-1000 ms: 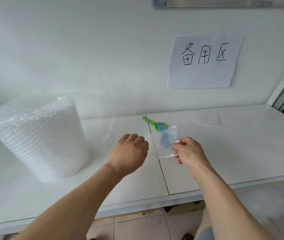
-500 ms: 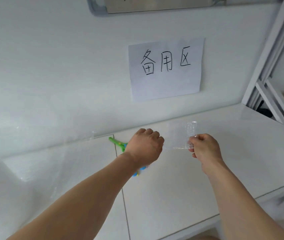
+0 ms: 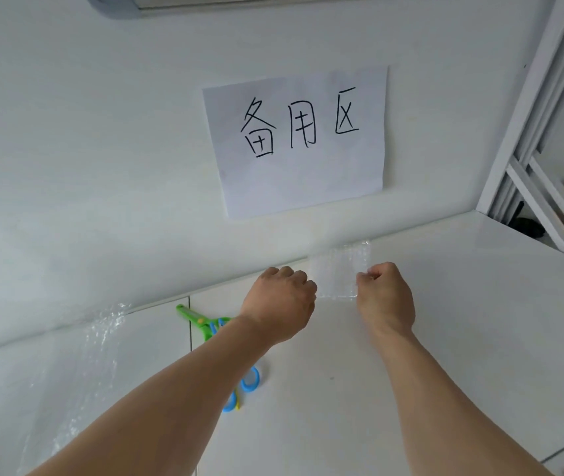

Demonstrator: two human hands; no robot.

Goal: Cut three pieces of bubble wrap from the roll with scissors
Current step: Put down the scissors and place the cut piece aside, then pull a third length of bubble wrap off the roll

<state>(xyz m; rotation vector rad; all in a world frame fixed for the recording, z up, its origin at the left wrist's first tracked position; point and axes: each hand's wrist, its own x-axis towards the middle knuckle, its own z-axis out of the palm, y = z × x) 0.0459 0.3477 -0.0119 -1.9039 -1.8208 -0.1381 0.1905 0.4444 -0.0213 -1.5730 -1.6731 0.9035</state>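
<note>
- Head view: right hand (image 3: pixel 386 300), fingers curled, pinches right edge of a small cut bubble wrap piece (image 3: pixel 338 271).
- Left hand (image 3: pixel 278 304) fisted at the piece's left edge; likely pinching it too, but fingertips are hidden, so can't tell that grip.
- Piece held stretched between both hands, near the back of the counter (image 3: pixel 445 338) by the wall; lifted or touching, unclear.
- Scissors (image 3: pixel 210 326), green blades and blue handles, lie on counter, partly under left forearm, nobody holding them.
- Loose bubble wrap sheet (image 3: pixel 78 365) spreads at left; roll itself out of frame.
- Paper sign (image 3: pixel 297 142) on wall behind.
- Step judged: setting a cut piece aside. Which of the three, can't tell.
- Next: let the piece go flat, pick up scissors, go back to the sheet at left for another cut.
</note>
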